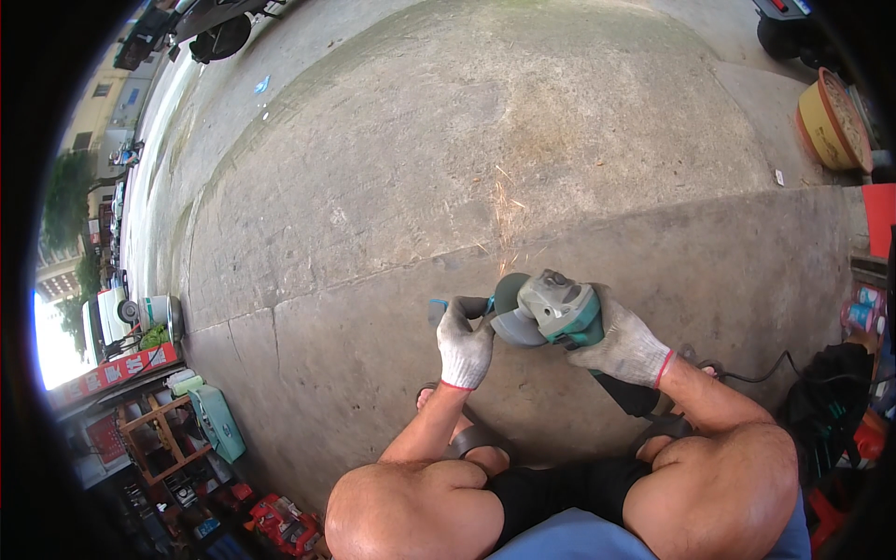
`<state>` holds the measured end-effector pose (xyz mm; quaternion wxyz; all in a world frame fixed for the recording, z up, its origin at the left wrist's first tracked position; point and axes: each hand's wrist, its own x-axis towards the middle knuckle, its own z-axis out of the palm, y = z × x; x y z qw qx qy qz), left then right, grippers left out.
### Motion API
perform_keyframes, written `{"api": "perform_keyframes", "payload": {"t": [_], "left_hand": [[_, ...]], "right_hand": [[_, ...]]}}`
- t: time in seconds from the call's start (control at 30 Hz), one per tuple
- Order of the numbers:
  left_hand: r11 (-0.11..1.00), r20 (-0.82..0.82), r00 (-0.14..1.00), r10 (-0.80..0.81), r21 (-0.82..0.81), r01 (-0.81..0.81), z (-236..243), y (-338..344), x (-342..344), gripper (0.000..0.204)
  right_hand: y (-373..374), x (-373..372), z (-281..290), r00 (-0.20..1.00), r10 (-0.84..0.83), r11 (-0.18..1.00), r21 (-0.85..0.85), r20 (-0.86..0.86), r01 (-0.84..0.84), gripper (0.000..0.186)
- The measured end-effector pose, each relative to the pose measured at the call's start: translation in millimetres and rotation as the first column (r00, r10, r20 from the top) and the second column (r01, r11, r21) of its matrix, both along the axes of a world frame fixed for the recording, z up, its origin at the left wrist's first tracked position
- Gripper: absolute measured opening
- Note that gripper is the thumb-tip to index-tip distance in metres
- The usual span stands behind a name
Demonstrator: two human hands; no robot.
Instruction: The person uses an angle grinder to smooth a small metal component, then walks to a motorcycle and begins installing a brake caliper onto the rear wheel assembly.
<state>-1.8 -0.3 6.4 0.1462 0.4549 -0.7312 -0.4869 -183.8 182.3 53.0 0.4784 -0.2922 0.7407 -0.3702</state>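
Observation:
My right hand [620, 342], in a white knit glove with a red cuff edge, is wrapped round a teal and grey angle grinder [560, 308]. The grinder's disc and guard face my left hand [464, 343], which wears a matching glove with a darker palm. Closed fingers there grip a small blue piece [438, 303], one end poking out at the left. Its other end meets the disc edge, where my fingers partly hide it. Orange sparks [507, 219] stream away from that spot over the concrete.
Concrete floor [392, 168] stretches ahead, with a seam across it. A black cord [761, 379] runs off to the right. At left stand a wooden frame shelf [163, 437], a teal case [216, 423] and red tools [280, 525]. A yellow tub [823, 126] stands far right.

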Motion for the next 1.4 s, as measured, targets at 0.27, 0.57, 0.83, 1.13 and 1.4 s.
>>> {"api": "perform_keyframes", "payload": {"t": [0.27, 0.57, 0.83, 1.13, 1.4], "left_hand": [[0.998, -0.013, 1.0, 0.025, 0.066, -0.024, 11.1, -0.4, -4.7, 0.017], [0.971, -0.105, 0.985, 0.135, 0.21, -0.11, 3.0, -3.1, -1.3, 0.021], [0.973, -0.085, 0.989, 0.117, 0.208, -0.097, -0.1, -2.8, 0.5, 0.02], [0.978, -0.062, 0.994, 0.088, 0.197, -0.074, 1.1, -1.3, -0.6, 0.019], [1.0, -0.017, 1.0, -0.017, 0.026, 0.017, 3.8, -1.2, -0.2, 0.019]], "right_hand": [[7.0, -0.2, -11.3, 0.995, -0.07, 0.996, -0.054, 0.067, 0.074, 0.082], [10.6, -2.6, -10.3, 0.993, -0.095, 0.995, -0.021, 0.065, 0.097, 0.082], [8.3, -1.7, -11.9, 0.992, -0.099, 0.994, -0.044, 0.079, 0.103, 0.082], [2.6, -2.4, -4.7, 0.992, -0.072, 0.996, -0.041, 0.102, 0.076, 0.081], [1.7, 0.0, -5.8, 0.999, -0.016, 0.998, -0.056, 0.046, 0.018, 0.084]]}}
